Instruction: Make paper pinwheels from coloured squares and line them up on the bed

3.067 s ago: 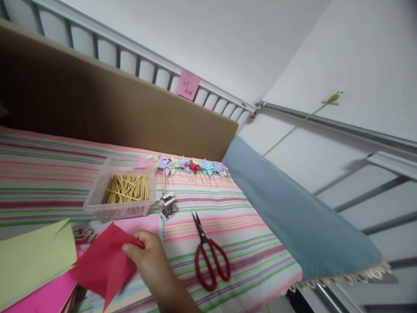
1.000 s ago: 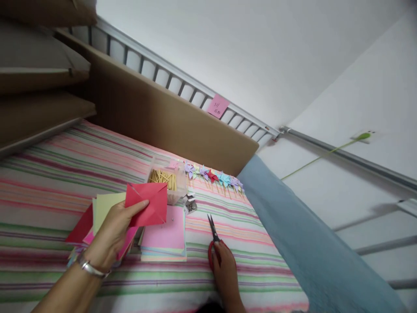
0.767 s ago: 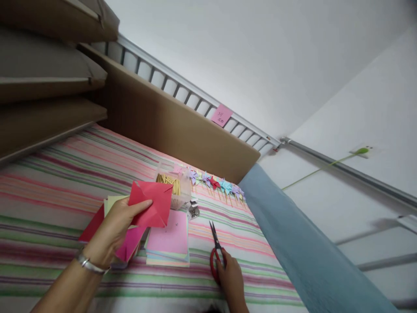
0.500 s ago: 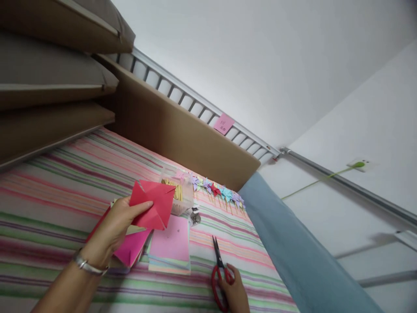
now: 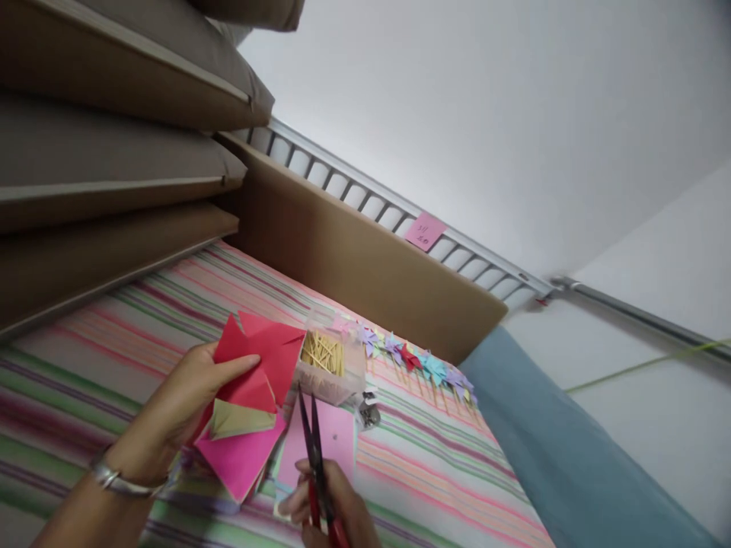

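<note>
My left hand (image 5: 197, 388), with a silver bracelet at the wrist, pinches a red paper square (image 5: 268, 354) that has slits cut in from its corners. Just below it lie a magenta paper (image 5: 240, 457) and a yellowish paper (image 5: 240, 420), partly hidden by the hand and the red sheet. My right hand (image 5: 343, 498) grips red-handled scissors (image 5: 316, 449), their dark blades slightly apart and pointing up over a stack of pink paper (image 5: 336, 426). The blade tips are near the red paper's lower right corner, apart from it.
A clear plastic box (image 5: 351, 373) of thin yellow sticks stands behind the stack. Several paper pinwheels (image 5: 434, 369) on sticks lie in a row beyond. A small metal item (image 5: 368, 411) sits near the box. The striped cloth (image 5: 439, 472) meets a brown board (image 5: 354, 266).
My right hand has lifted the scissors off the cloth and brought them left, over the pink stack, blades slightly opened. The view has shifted; my left hand still holds the red paper.
</note>
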{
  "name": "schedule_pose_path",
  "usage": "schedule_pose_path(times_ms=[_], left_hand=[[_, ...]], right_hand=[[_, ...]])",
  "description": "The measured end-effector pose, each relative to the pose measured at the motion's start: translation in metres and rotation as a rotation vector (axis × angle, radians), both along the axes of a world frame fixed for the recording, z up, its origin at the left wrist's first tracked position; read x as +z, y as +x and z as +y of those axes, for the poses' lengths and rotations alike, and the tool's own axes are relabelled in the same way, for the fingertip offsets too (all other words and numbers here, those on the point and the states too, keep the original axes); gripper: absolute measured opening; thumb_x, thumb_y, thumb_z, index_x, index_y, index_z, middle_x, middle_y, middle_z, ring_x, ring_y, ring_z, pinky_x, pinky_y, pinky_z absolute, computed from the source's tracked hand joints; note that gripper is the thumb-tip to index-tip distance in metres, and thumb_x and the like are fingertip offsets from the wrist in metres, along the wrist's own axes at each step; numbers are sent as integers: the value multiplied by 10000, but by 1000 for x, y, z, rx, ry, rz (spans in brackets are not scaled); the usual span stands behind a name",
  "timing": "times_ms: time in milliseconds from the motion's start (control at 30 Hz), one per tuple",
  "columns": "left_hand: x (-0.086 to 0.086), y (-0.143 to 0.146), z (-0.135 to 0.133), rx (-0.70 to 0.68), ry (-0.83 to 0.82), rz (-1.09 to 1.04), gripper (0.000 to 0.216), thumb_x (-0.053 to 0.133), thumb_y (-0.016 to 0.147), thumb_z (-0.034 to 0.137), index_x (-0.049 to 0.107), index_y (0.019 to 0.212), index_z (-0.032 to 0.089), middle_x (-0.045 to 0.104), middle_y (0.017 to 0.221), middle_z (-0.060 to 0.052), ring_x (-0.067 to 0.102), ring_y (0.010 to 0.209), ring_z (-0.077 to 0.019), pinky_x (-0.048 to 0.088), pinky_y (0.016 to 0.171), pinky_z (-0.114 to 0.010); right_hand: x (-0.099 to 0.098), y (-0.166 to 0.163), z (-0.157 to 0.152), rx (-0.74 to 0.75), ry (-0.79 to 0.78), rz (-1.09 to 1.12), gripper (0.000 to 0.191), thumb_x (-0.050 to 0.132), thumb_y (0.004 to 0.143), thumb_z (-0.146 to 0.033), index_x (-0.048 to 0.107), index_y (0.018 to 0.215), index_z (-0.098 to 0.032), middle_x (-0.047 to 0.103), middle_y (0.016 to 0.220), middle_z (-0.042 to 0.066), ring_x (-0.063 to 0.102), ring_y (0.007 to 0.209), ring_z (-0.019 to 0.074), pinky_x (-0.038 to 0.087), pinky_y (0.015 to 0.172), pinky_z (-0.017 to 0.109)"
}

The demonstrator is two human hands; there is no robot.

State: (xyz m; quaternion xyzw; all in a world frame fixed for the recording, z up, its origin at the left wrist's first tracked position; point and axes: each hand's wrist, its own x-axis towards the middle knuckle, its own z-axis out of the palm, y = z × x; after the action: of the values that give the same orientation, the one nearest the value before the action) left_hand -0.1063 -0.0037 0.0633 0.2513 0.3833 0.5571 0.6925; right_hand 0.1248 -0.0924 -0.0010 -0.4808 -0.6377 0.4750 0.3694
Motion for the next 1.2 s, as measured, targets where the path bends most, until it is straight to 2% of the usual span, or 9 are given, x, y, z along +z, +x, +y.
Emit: schedule_pose_path(times_ms=[67,167,233,300,400,500,733,933,1200], left_hand=[[0,-7,2,42,3,6,202,813,577,237,740,738,138,738,640,-101,673,542,-241,537,502,-293],[-1,-8,6,71,4,23,168,814,569,217,738,690,130,734,627,-108,674,546,-243,540,514,-288],[-4,-3,9,60,-21,36,163,808,578,220,735,686,123,737,638,-120,676,548,-245,540,517,-289],[-7,5,12,30,-40,40,173,794,599,225,736,722,117,742,662,-130,683,563,-254,546,534,-305],[-10,17,16,-11,-50,42,210,779,618,232,742,788,114,745,689,-138,692,582,-277,555,558,-350],[-13,25,19,-41,-48,54,252,785,616,250,748,832,123,747,705,-140,694,584,-292,559,564,-379],[-12,35,17,-38,-75,140,274,800,597,251,754,847,149,753,728,-127,698,603,-293,567,581,-378],[-12,37,14,-38,-56,201,281,789,602,276,747,837,128,750,738,-138,697,615,-295,564,562,-367],[-16,36,16,-43,-67,220,264,786,589,280,742,795,122,750,730,-140,685,575,-286,553,531,-355]], right_hand=[[9,-11,17,105,4,-12,425,634,733,-390,544,1117,-230,659,899,64,598,742,188,465,695,304],[18,-16,33,165,-69,13,388,651,722,-405,556,1041,-204,590,793,15,500,611,124,389,566,227],[19,-14,36,154,-103,24,386,662,713,-442,563,992,-195,490,670,-37,399,531,94,313,495,204],[16,-9,35,120,-119,18,388,643,730,-475,574,988,-194,393,628,-61,339,508,85,266,465,198],[12,1,31,84,-134,15,412,590,765,-529,596,1002,-192,345,613,-64,303,498,84,238,452,202],[9,11,30,58,-149,25,439,589,754,-552,618,974,-174,327,588,-70,280,499,82,235,462,211],[12,21,29,87,-220,-37,355,643,726,-436,621,958,-168,289,546,-88,277,499,87,243,466,210],[17,18,25,82,-271,-142,325,662,727,-382,643,988,-189,354,608,-66,321,553,99,271,504,212],[13,15,27,85,-280,-167,382,618,755,-446,633,1020,-171,406,640,-47,362,565,108,315,520,214]])
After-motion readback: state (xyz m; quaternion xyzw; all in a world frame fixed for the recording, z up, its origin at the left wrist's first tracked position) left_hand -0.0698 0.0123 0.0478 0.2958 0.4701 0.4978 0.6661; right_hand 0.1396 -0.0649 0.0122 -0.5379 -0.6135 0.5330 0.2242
